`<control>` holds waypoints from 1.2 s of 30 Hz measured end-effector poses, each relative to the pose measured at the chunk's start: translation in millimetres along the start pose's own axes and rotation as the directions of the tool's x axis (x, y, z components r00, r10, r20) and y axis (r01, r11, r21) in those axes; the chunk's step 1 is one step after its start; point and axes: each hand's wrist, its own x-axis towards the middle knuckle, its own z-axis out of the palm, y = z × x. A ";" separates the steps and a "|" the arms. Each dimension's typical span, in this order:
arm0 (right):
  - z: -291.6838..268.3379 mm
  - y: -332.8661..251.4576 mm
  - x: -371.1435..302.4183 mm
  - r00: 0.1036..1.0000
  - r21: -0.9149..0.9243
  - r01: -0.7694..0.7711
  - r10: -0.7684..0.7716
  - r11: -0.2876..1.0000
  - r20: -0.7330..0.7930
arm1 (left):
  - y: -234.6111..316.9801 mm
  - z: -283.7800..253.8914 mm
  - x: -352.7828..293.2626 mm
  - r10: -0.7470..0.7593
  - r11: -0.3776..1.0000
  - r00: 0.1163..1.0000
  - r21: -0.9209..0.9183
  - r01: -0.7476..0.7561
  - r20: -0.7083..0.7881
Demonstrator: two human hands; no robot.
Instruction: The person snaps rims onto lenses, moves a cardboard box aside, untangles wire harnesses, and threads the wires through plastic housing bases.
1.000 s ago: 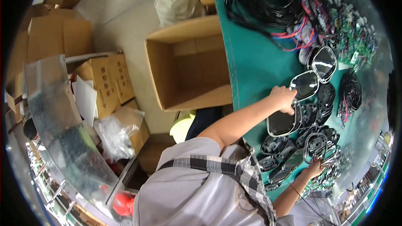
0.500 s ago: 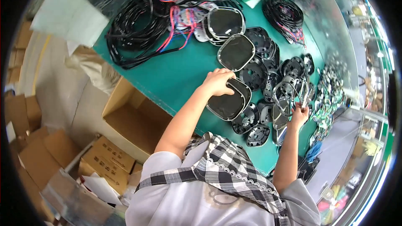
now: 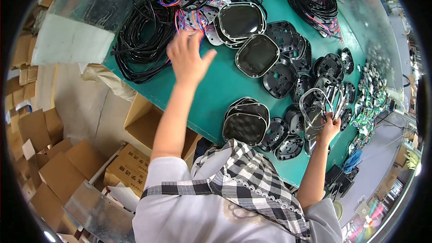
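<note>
My left hand (image 3: 188,58) is raised over the table with fingers spread, holding nothing. Just beyond its fingertips are red and blue wires (image 3: 198,18), and a coil of black cable (image 3: 139,45) is beside it. At the right, my right hand (image 3: 330,129) grips several thin rounded-square frames (image 3: 306,112), light and see-through in the middle. These are held above black plastic housings (image 3: 280,78). A stack of dark rounded panels (image 3: 245,127) with pale rims sits near the table edge, in front of me. Another dark panel (image 3: 257,56) rests farther back, partly overlapping a similar pile (image 3: 241,20).
A green tabletop (image 3: 209,87) carries the parts. Small green circuit boards (image 3: 371,90) are heaped along the right side, and a second cable coil (image 3: 312,2) is at the back. Below the left edge stands an open cardboard box (image 3: 146,121). More cartons (image 3: 69,162) fill the floor at left.
My left hand has lifted off the near stack of dark panels and moved up and left toward the wires, fingers now spread. My right hand still holds the frames. The whole view has shifted slightly.
</note>
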 end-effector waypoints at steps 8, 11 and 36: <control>6.9 23.5 -2.2 0.971 -0.283 0.211 -0.233 0.936 -0.049 | -42.7 -10.1 44.6 -0.018 0.946 0.979 0.321 -0.048 0.201; 8.0 20.3 -15.4 0.999 0.016 0.007 -0.006 1.000 -0.048 | -82.8 7.2 24.0 0.033 0.876 0.989 0.471 -0.100 0.147; -22.7 40.3 8.4 0.984 -0.076 0.115 -0.124 0.990 -0.127 | -117.0 -69.2 108.8 -0.063 0.921 0.935 0.381 -0.079 0.348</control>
